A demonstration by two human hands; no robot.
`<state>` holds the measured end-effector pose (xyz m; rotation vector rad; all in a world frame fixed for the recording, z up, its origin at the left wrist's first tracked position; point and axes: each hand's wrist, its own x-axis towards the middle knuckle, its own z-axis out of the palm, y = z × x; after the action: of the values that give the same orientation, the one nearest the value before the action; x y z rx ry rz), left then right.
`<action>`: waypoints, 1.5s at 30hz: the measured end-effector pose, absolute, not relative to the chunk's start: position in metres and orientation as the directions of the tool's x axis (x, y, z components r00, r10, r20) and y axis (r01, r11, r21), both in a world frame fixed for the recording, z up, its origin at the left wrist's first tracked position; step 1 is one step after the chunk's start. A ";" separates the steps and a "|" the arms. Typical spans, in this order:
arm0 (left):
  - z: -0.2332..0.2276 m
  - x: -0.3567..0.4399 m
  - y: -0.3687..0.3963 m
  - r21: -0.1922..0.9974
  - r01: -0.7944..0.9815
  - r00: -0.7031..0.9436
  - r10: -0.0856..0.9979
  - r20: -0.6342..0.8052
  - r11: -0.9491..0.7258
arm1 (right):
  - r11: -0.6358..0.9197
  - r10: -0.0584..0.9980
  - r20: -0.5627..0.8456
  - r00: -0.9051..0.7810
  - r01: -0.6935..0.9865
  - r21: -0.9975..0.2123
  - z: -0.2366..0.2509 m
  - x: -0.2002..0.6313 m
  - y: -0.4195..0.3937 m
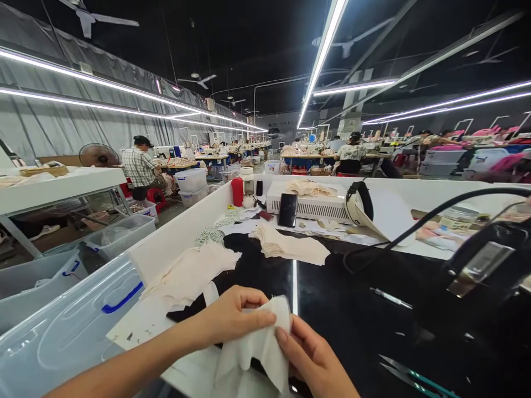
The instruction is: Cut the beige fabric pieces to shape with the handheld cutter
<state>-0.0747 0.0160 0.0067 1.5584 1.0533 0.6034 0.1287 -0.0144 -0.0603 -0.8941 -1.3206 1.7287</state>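
Note:
A white fabric piece hangs between my two hands at the near edge of the black tabletop. My left hand pinches its upper part, thumb on top. Close beside it, my right hand grips the right edge between thumb and fingers. The lower part of the cloth drapes down in folds. Beyond my left hand lies a loose pile of cream fabric pieces. Farther back is a fanned stack of cut fabric pieces on the black surface.
Tweezers and a pen-like tool lie at right, near a dark machine with a thick cable. A phone leans on a white box at the back. A lidded plastic bin stands left. Other people work at distant tables.

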 end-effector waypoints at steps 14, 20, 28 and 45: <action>-0.003 -0.085 0.025 0.946 0.322 0.394 0.914 -0.097 -0.038 | -0.138 0.722 -0.122 -0.681 0.030 -0.990 -0.056 0.123 -0.011; 0.008 -0.089 0.030 0.779 0.464 0.423 0.878 0.224 -0.422 | 0.129 0.765 -0.086 -0.638 0.283 -0.950 -0.044 0.133 -0.002; -0.018 -0.078 0.022 -0.103 0.377 0.785 0.258 0.563 -0.921 | 0.631 0.741 0.447 -0.501 0.748 -0.206 -0.074 0.173 0.038; -0.061 -0.063 0.012 -0.046 0.482 0.833 0.442 0.332 -0.875 | 0.516 0.541 0.605 -0.584 0.799 0.309 -0.080 0.194 0.050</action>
<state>-0.0627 0.0125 -0.0611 3.1296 0.7926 0.5167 0.1941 0.0501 -0.0804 -1.0990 -2.3241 -0.7975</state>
